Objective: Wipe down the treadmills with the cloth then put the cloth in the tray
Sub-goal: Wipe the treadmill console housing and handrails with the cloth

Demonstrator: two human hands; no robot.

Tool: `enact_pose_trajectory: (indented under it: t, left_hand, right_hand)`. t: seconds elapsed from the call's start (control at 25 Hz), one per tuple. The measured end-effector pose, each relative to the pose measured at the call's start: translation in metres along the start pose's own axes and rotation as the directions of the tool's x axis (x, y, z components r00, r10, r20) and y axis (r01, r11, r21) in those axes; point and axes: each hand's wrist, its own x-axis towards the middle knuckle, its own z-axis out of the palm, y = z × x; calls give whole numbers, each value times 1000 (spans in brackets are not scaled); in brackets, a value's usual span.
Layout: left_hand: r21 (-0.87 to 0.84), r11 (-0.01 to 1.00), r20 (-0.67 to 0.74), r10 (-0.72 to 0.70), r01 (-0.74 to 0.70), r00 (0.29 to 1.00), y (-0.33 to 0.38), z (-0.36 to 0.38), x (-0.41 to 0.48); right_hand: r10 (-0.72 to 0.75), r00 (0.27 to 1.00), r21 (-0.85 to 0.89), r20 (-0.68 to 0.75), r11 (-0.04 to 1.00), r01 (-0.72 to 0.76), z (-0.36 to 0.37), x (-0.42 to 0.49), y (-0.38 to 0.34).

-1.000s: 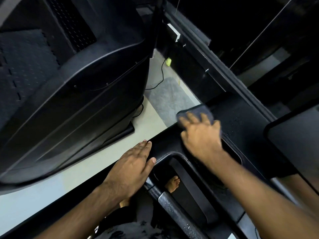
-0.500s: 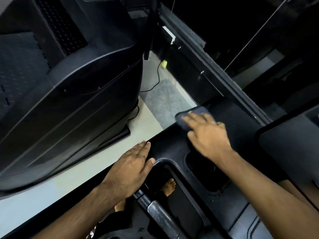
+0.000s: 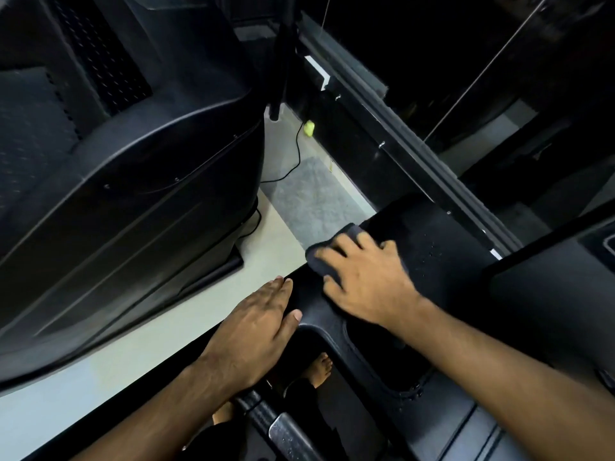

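Item: cloth (image 3: 332,249), dark and bunched, lying on the outer corner of the treadmill console (image 3: 459,247); its outer fold is overhanging the edge above the pale floor (image 3: 133,347)
Right hand (image 3: 369,284): pressing the cloth down with fingers spread and extended, not curling round it
Left hand (image 3: 256,327): resting flat on the console rim, fingers together, holding nothing
Risk: only flat pressure is pinning the cloth, so an outward stroke is likely sending the overhanging fold off the corner and onto the floor; the droplets (image 3: 429,256) just right of the hand are risking being missed
Orientation: the long axis is seemingly running along the console's side edge, near-left to far-right; the free fold is pointing toward the floor gap
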Motion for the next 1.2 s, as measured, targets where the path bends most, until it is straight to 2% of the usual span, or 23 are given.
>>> enact_pose_trajectory:
  t: [0.04, 0.08, 0.12, 0.16, 0.2, 0.28, 0.32, 0.4, 0.44, 0.56, 0.6, 0.68, 0.72, 0.76, 0.8, 0.84, 0.88, 0.92, 1.0, 1.04, 1.12, 1.16, 1.2]
  left_hand:
    - [2, 1000, -4, 4, -4, 1000, 0, 1, 3]
    - [6, 1000, -3, 7, -7, 1000, -1, 2, 5]
    - [16, 1000, 10, 7, -7, 1000, -1, 3, 7]
    - [24, 1000, 23, 4, -5, 1000, 0, 3, 8]
    - [28, 1000, 22, 1, -2, 1000, 2, 2, 8]
    - [25, 1000, 16, -3, 2, 1000, 4, 1, 10]
    - [16, 1000, 12, 3, -4, 1000, 5, 1, 12]
    - [-1, 1000, 11, 12, -12, 1000, 7, 1, 17]
    - [-2, 1000, 16, 16, -16, 1000, 9, 1, 20]
    - [10, 999, 16, 30, -31, 999, 13, 5, 29]
    - [16, 999, 12, 41, -42, 999, 12, 6, 31]
    - [15, 998, 16, 53, -53, 998, 11, 8, 35]
    - [8, 998, 26, 56, -56, 998, 13, 8, 35]
    - [-2, 998, 30, 59, -59, 998, 15, 7, 37]
    - [-7, 998, 29, 67, -67, 997, 16, 8, 38]
    - [-1, 997, 26, 77, -77, 997, 18, 8, 40]
    - [8, 996, 23, 87, -87, 996, 17, 9, 41]
    - [11, 996, 19, 93, -93, 996, 17, 9, 43]
    - [5, 996, 38, 89, -89, 995, 19, 10, 46]
    - [-2, 996, 47, 88, -88, 995, 21, 10, 48]
    - [4, 994, 44, 105, -105, 994, 23, 11, 51]
    - [6, 994, 43, 111, -112, 993, 24, 12, 54]
    - [2, 993, 42, 116, -116, 992, 23, 14, 57]
  right_hand:
    - [58, 998, 20, 16, 998, -58, 3, 9, 11]
    - [213, 975, 59, 58, 975, -216, 1, 17, 22]
    - [297, 949, 68, 109, 950, -305, -2, 20, 23]
    - [256, 965, 53, 50, 964, -259, 6, 14, 19]
    - [113, 993, 11, -33, 994, -113, 17, 2, 8]
    - [-95, 993, -35, -76, 995, 92, 23, -13, 9]
    - [-51, 997, 35, -59, 998, 53, 18, -1, 29]
    - [261, 965, 87, 0, 962, -260, 5, 17, 43]
    - [302, 953, 72, -3, 951, -301, 9, 19, 39]
    - [7, 994, 27, -105, 1000, -4, 23, -4, 8]
    - [28, 997, 68, -69, 997, -23, 22, 3, 23]
    - [359, 933, 145, 4, 923, -356, 9, 25, 48]
    - [437, 898, 124, 42, 890, -439, 7, 26, 43]
    - [359, 933, 87, -28, 931, -355, 14, 23, 32]
    - [204, 976, 55, -71, 978, -201, 21, 8, 10]
    - [94, 989, 49, -116, 995, -89, 26, -6, 0]
    - [63, 992, 59, -112, 997, -56, 25, -7, 8]
    - [166, 982, 124, -93, 980, -154, 23, 4, 30]
    - [513, 858, 175, 25, 843, -509, 8, 21, 48]
    - [539, 841, 152, 36, 829, -538, 10, 22, 43]
    - [332, 942, 90, -35, 940, -328, 23, 1, 14]
    - [258, 964, 78, -60, 964, -253, 25, -8, 14]
    - [282, 956, 118, -75, 955, -272, 26, -5, 32]
